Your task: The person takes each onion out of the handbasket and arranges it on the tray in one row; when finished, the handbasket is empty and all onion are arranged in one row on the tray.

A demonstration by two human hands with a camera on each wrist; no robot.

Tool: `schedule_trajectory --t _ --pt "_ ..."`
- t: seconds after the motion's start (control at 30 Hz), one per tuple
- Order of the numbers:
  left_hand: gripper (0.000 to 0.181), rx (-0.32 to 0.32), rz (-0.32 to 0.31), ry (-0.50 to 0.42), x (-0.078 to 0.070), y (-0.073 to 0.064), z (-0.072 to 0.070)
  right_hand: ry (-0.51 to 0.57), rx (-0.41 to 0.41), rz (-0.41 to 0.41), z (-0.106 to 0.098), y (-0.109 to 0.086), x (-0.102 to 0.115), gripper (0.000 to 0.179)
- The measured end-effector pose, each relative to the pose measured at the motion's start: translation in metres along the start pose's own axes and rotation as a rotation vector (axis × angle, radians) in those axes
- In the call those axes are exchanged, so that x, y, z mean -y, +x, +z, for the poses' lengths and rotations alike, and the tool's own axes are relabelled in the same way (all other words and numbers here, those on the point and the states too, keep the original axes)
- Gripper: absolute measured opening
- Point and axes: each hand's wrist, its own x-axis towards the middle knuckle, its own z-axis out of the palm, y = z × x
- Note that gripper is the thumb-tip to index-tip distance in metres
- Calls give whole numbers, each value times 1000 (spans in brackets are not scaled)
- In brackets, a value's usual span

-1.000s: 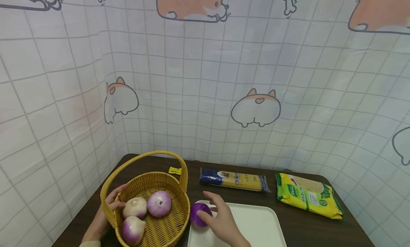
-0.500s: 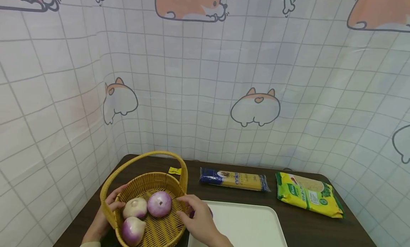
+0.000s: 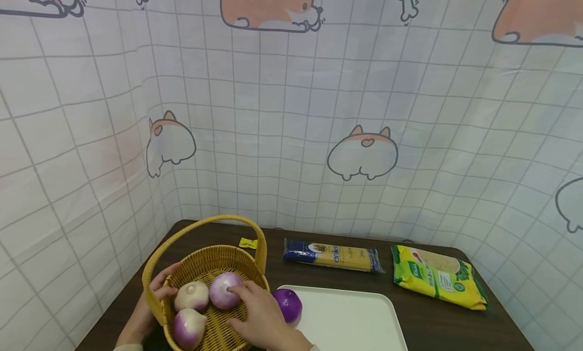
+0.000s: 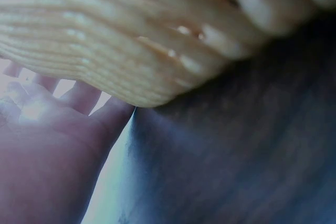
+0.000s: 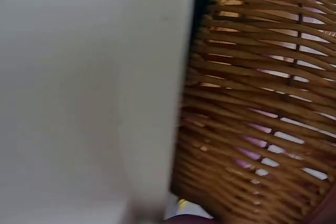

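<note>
A yellow wicker basket with a tall arched handle stands at the table's left front. My left hand grips its left side, fingers at the rim; in the left wrist view this hand lies against the woven wall. Inside are a purple-white onion, a paler onion and another two-toned onion. My right hand reaches over the right rim, fingertips at the purple-white onion and thumb spread apart. A deep purple onion sits on the white tray's left edge.
Behind the tray lies a blue-and-yellow pasta packet, with a yellow-green food bag to its right. A small yellow wrapped item rests behind the basket. A gridded cartoon curtain hangs behind the dark table.
My right hand has left the deep purple onion on the tray and moved left over the basket rim to the purple-white onion inside. The left hand and basket have stayed put.
</note>
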Motion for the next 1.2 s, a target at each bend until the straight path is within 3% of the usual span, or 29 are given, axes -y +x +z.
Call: schedule_trajectory --t 0.17,0.3,0.77,1.2 --pt "59 -11 -9 -3 2 0 0 -72 125 84 -1 11 6 74" --pt "59 -2 -12 -8 1 -1 0 -93 148 122 3 18 8 83" --pt "58 -22 3 5 4 -1 -1 -170 207 -3 18 38 4 91" --pt "59 -29 14 28 0 -1 1 -150 198 46 19 39 4 81"
